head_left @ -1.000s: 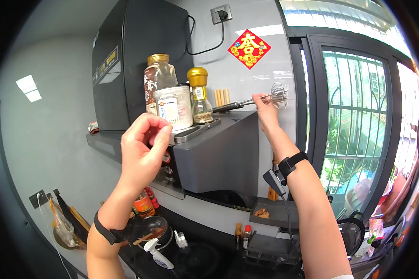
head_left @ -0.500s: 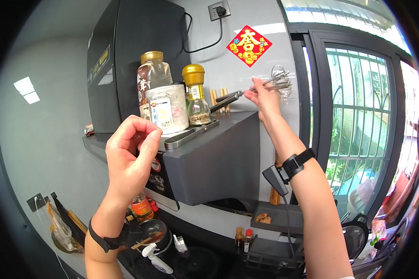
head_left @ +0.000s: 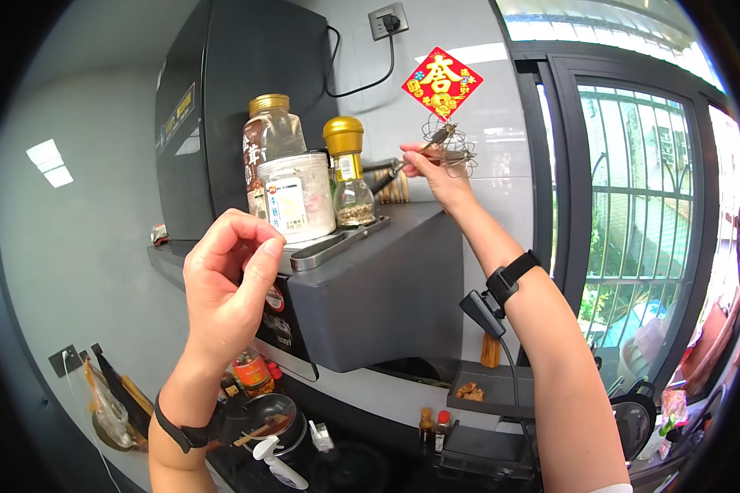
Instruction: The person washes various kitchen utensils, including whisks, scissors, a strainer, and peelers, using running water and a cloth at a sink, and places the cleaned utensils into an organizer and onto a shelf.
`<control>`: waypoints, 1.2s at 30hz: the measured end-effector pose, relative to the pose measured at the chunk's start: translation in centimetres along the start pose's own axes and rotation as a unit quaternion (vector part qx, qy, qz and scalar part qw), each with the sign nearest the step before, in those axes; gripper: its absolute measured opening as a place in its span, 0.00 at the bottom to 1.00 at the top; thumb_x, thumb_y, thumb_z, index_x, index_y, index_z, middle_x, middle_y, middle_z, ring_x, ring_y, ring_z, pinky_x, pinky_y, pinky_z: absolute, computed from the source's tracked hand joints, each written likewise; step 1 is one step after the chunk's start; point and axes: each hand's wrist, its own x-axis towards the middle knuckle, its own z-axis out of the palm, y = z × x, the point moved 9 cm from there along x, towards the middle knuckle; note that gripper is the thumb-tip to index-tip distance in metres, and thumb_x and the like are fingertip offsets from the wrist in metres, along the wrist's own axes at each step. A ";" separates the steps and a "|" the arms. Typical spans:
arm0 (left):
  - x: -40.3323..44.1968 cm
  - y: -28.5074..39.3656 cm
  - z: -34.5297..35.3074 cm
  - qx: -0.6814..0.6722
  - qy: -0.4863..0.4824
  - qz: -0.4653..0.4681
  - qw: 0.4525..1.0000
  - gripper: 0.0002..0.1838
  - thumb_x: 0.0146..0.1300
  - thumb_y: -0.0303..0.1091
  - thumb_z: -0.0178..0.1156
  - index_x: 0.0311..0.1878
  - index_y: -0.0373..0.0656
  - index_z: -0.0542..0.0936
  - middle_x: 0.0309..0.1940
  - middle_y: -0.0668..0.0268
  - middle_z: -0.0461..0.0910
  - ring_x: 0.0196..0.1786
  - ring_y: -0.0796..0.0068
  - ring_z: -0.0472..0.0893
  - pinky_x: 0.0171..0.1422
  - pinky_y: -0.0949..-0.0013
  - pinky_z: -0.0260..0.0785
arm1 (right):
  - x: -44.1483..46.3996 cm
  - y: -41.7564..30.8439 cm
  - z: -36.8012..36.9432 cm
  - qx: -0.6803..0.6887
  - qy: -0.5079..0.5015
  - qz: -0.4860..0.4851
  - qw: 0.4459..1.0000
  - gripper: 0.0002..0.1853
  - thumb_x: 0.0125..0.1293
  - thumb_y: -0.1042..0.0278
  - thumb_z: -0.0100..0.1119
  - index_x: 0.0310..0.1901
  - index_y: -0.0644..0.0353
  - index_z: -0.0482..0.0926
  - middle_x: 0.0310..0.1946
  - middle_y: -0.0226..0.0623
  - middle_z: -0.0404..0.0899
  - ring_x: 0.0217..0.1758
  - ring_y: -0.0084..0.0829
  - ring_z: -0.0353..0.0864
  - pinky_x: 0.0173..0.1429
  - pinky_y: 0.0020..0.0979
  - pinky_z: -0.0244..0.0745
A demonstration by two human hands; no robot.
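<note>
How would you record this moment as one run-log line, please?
right hand: holds wire whisk | left hand: raised, curled, nothing visibly held | hood top: jars, gold-capped grinder, metal tongs

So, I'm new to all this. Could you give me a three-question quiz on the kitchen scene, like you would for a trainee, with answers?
1. Which holds the wire whisks?
a) the left hand
b) the right hand
c) neither hand

2. True or false: the red diamond-shaped decoration is on the wall.

3. Fill in the colour: the glass grinder has a ____ cap.

Key: 1. b; 2. true; 3. gold.
</note>
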 end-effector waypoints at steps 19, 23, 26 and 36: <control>0.1 0.3 0.0 -0.002 -0.003 0.023 1.000 0.01 0.60 0.21 0.52 0.33 0.33 0.72 0.29 0.72 0.69 0.28 0.90 0.66 0.31 0.84 0.59 | -1.6 1.8 -0.5 -0.022 -0.183 0.207 0.961 0.23 0.68 0.60 0.46 0.61 0.62 0.62 0.50 0.47 0.73 0.46 0.30 0.78 0.47 0.27 0.77; 0.1 0.3 0.0 -0.006 -0.005 0.022 1.000 0.02 0.60 0.21 0.53 0.32 0.33 0.72 0.29 0.72 0.69 0.28 0.90 0.66 0.31 0.84 0.59 | -3.2 2.2 -1.7 0.047 -0.109 0.323 0.939 0.28 0.69 0.48 0.42 0.53 0.71 0.67 0.44 0.54 0.74 0.43 0.37 0.79 0.47 0.31 0.78; 0.1 0.4 0.1 -0.003 -0.003 0.015 1.000 0.02 0.60 0.22 0.53 0.32 0.34 0.72 0.28 0.72 0.69 0.27 0.90 0.66 0.31 0.84 0.59 | -3.3 2.1 -2.4 0.070 -0.055 0.320 0.943 0.28 0.68 0.46 0.42 0.49 0.69 0.70 0.42 0.50 0.75 0.39 0.34 0.79 0.44 0.28 0.77; 0.1 -0.3 0.0 0.000 -0.029 -0.002 1.000 0.02 0.61 0.24 0.52 0.33 0.36 0.72 0.32 0.71 0.69 0.32 0.88 0.66 0.36 0.83 0.58 | -11.9 -7.7 -3.7 -0.229 0.106 0.227 0.940 0.33 0.62 0.39 0.45 0.56 0.63 0.64 0.50 0.47 0.69 0.44 0.37 0.72 0.50 0.39 0.68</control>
